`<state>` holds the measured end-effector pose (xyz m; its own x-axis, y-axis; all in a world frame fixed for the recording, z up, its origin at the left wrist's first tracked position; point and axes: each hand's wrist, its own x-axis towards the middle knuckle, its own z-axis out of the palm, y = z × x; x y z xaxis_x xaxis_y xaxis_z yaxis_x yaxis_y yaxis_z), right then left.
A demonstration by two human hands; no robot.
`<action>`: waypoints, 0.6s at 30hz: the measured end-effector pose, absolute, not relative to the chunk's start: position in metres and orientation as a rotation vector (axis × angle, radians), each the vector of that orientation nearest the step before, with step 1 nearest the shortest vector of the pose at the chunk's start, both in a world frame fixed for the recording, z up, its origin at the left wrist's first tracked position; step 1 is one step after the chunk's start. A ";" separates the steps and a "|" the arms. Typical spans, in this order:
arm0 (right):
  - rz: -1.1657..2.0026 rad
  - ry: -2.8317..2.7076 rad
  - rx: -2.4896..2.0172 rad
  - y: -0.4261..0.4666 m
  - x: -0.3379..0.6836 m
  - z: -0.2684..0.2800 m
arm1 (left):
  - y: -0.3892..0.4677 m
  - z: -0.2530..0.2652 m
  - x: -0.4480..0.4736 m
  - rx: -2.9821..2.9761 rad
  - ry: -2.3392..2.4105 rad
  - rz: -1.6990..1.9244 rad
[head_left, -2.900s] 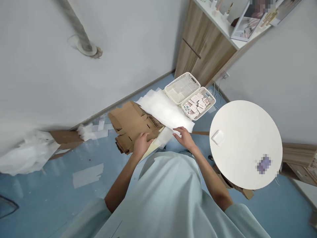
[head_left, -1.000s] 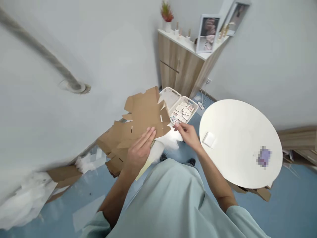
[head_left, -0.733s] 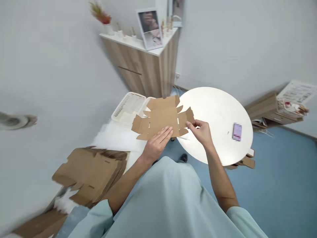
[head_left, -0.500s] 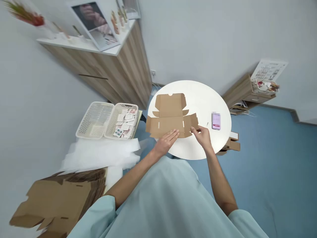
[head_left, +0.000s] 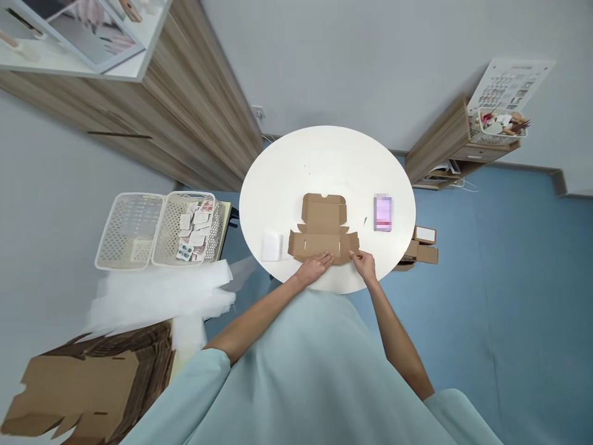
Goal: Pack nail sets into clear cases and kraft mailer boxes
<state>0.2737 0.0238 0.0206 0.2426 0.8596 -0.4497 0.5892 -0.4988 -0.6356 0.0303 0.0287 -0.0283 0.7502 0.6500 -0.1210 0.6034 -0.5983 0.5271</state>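
Observation:
An unfolded brown cardboard box (head_left: 323, 240) lies on the round white table (head_left: 278, 176), its lid panel pointing away from me and its side flaps partly raised. My left hand (head_left: 315, 268) rests on the near edge with the fingers stretched out flat. At the right-hand flap, my right hand (head_left: 364, 264) pinches the cardboard between thumb and fingers. A translucent white packet (head_left: 272, 246) is left of the box. To the right lie a phone with a lit pinkish screen (head_left: 382, 213) and a tiny dark object (head_left: 365, 220).
On my left are white plastic baskets (head_left: 131, 228), one with small packets, then white wrapping sheets (head_left: 162, 290) and a stack of flat cardboard boxes (head_left: 78, 389). A wooden cabinet (head_left: 194, 93) stands back left, a small shelf (head_left: 445, 136) back right. Small boxes (head_left: 424, 250) sit beyond the table's right edge.
The view has shifted. The cardboard appears smaller and nearer the table's front edge, and the white packet on its left has come into sight. Both hands keep the same hold.

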 end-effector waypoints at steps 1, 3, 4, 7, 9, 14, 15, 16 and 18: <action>1.143 -1.374 -2.215 0.025 0.274 0.017 | 0.028 -0.031 0.031 2.383 0.955 0.069; 1.157 -1.439 -2.287 0.027 0.274 0.014 | 0.028 -0.033 0.031 2.367 0.963 0.003; 1.132 -1.457 -2.324 0.028 0.274 0.014 | 0.027 -0.032 0.031 2.360 0.963 -0.014; 0.950 -1.478 -2.370 0.034 0.271 0.019 | 0.027 -0.029 0.022 2.318 1.030 0.021; 0.851 -1.533 -2.310 0.043 0.267 0.024 | 0.027 -0.025 0.009 2.266 1.130 0.080; 0.856 -1.728 -2.094 0.083 0.246 0.030 | 0.025 -0.017 -0.032 2.124 1.288 0.102; 0.889 -1.748 -2.086 0.092 0.241 0.029 | 0.023 -0.016 -0.038 2.100 1.295 0.081; 0.933 -1.761 -2.088 0.101 0.235 0.027 | 0.022 -0.014 -0.042 2.077 1.300 0.058; 1.013 -1.787 -2.085 0.114 0.225 0.023 | 0.019 -0.010 -0.045 2.039 1.330 0.034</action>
